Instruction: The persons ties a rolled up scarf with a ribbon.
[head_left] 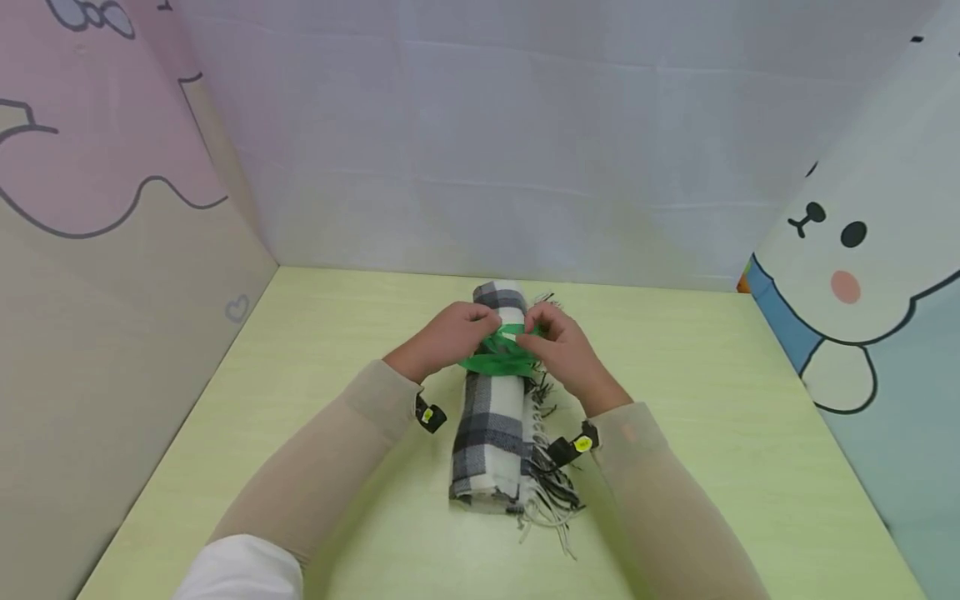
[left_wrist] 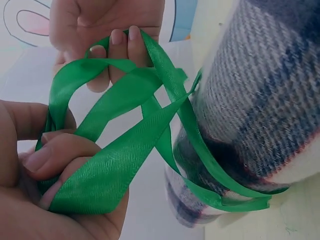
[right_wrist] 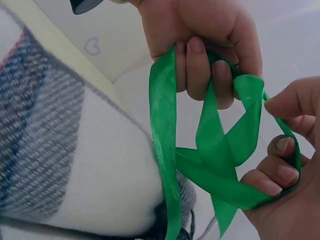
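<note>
A rolled plaid scarf (head_left: 487, 433) in white, grey and dark blue lies lengthwise on the table, its fringe (head_left: 551, 483) spread along the right side. Green ribbon (head_left: 498, 364) passes round the roll towards its far half and rises in loops above it. My left hand (head_left: 457, 333) grips part of the ribbon with curled fingers, which the left wrist view shows closely. Opposite it, my right hand (head_left: 562, 346) pinches another stretch of the ribbon (right_wrist: 247, 195). Between the two hands the loops cross, and both hands are just above the scarf.
The pale yellow table (head_left: 697, 417) extends to both sides of the scarf. A whitish cloth wall (head_left: 480, 142) stands behind it, with cartoon-printed panels (head_left: 862, 275) at left and right. Each wrist wears a small black camera strap (head_left: 430, 414).
</note>
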